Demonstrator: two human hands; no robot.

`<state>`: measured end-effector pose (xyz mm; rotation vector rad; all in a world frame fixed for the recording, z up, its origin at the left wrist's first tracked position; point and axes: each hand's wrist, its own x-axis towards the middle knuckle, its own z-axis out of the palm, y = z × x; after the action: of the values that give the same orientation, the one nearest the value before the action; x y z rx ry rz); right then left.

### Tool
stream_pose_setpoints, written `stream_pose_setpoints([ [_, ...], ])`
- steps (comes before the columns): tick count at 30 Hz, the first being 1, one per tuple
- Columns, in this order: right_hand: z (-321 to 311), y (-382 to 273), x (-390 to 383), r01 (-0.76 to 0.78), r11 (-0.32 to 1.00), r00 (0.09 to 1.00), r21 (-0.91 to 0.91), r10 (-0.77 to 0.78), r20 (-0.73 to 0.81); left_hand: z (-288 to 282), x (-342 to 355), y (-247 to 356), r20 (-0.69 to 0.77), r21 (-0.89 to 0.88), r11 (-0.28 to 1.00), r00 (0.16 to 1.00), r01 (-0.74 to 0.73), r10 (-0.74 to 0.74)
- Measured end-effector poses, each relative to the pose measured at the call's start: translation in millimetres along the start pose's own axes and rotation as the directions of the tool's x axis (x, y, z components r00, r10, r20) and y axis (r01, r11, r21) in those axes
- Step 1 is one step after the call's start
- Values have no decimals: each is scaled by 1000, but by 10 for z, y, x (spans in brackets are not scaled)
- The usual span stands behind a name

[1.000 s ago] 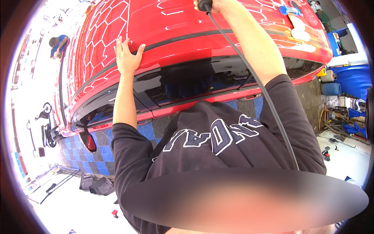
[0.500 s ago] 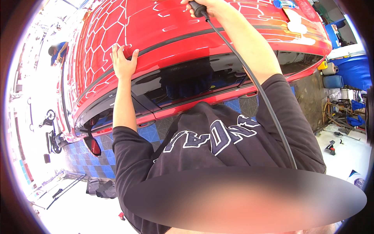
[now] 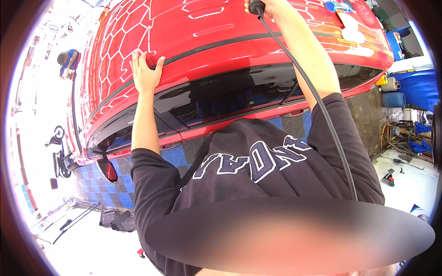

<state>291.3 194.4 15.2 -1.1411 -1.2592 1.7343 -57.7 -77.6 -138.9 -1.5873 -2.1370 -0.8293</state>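
In front of me is a red car, its glossy roof [image 3: 207, 41] covered with white light reflections. My left hand [image 3: 147, 76] lies on the roof near its edge, by the black trim strip, with fingers spread and nothing in them. My right hand [image 3: 272, 8] reaches over the roof at the top edge of the view. It is closed round the black handle [image 3: 256, 7] of a corded power tool. The tool's working end is out of view. A black cable [image 3: 315, 92] runs from the handle down along my right arm.
A blue bottle [image 3: 340, 7] lies on the roof at the right. The side mirror [image 3: 107, 170] sticks out at the left. Another person [image 3: 69, 62] is beyond the car. Blue drums [image 3: 394, 99] and clutter stand at the right; floor mats [image 3: 120, 221] lie lower left.
My right hand has moved to the right across the roof with the tool handle, and the cable has shifted with it. My left hand has stayed in place.
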Motion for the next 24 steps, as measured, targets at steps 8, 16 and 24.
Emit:
stream_pose_setpoints([
  [8, -9, 16, -255, 4, 991, 993, -133, 11, 116, 18, -18, -53, -3, -26, 1000, 1000, 16, -17],
  [16, -102, 0, -343, -19, 990, 992, -143, 37, 120, 49, -36, -123, 4, -5, 1000, 1000, 0, 0],
  [24, -691, -265, -152, -90, 996, 995, -17, 89, -37, 87, -52, -181, -12, -22, 1000, 1000, -21, 21],
])
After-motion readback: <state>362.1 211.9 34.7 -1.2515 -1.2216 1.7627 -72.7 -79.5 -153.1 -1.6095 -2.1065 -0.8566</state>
